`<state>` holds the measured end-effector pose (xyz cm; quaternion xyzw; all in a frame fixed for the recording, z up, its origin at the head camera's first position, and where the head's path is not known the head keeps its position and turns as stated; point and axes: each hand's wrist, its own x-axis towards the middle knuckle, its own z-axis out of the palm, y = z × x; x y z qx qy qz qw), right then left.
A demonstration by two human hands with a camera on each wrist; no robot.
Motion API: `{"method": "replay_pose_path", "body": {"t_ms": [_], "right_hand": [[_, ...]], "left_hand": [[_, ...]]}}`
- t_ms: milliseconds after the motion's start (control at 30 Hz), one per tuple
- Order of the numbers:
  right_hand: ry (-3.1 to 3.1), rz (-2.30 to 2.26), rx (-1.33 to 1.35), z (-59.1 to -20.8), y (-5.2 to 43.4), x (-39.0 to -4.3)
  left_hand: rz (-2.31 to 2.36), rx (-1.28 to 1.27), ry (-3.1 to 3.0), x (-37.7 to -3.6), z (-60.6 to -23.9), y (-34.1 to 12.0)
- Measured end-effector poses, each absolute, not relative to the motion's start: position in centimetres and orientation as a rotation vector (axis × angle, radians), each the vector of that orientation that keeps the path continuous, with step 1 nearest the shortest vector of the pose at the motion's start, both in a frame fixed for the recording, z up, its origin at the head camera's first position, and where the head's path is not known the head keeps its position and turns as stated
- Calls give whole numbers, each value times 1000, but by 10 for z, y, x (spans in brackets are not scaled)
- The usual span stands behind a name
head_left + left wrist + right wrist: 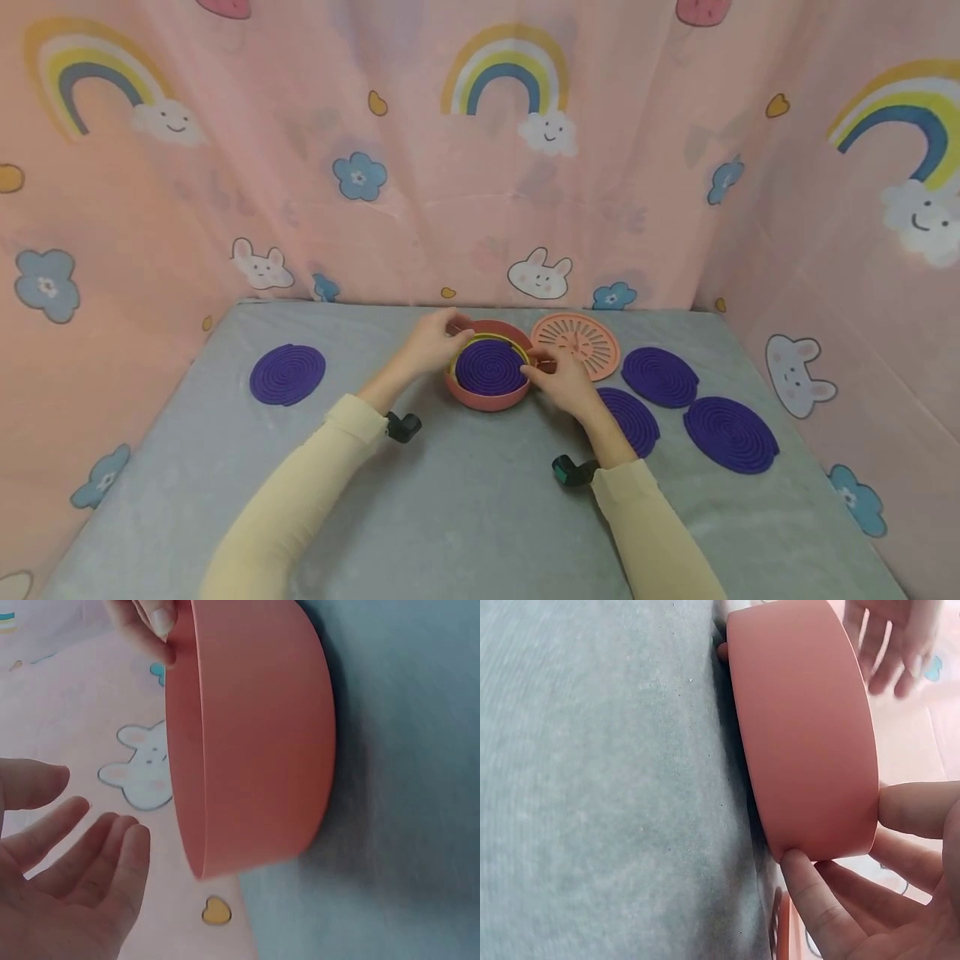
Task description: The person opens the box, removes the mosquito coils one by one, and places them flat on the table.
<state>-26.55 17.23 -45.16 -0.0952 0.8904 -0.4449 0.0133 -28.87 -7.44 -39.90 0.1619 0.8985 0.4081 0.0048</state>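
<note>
A round pink mosquito coil box (491,403) stands on the table in the head view, a purple mosquito coil (491,367) lying in it within a yellow ring (452,367). My right hand (562,383) holds the box at its right side; in the right wrist view the thumb (919,810) is at the rim and the fingers lie along the wall. Over the left rim is my left hand (433,340). Its fingers are loosely bent and hold nothing, apart from the box (262,742) in the left wrist view.
A slotted pink lid (600,350) lies just right of the box, partly behind my right hand. Three more purple coils (660,377) lie at the right, one partly covered by my right forearm. Another coil (288,375) lies at the left. A printed pink curtain (450,208) borders the grey table (450,517).
</note>
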Motion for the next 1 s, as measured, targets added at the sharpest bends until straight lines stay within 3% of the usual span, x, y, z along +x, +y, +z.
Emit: {"method": "replay_pose_path", "body": {"t_ms": [400,1000], "right_hand": [[2763,-1362,-241,-451,170,-264],[2770,-1346,-261,-448,170,-265]], "left_hand": [[1160,506,2796,-303,-414,-42],[1046,389,2790,-311,-429,-30]]}}
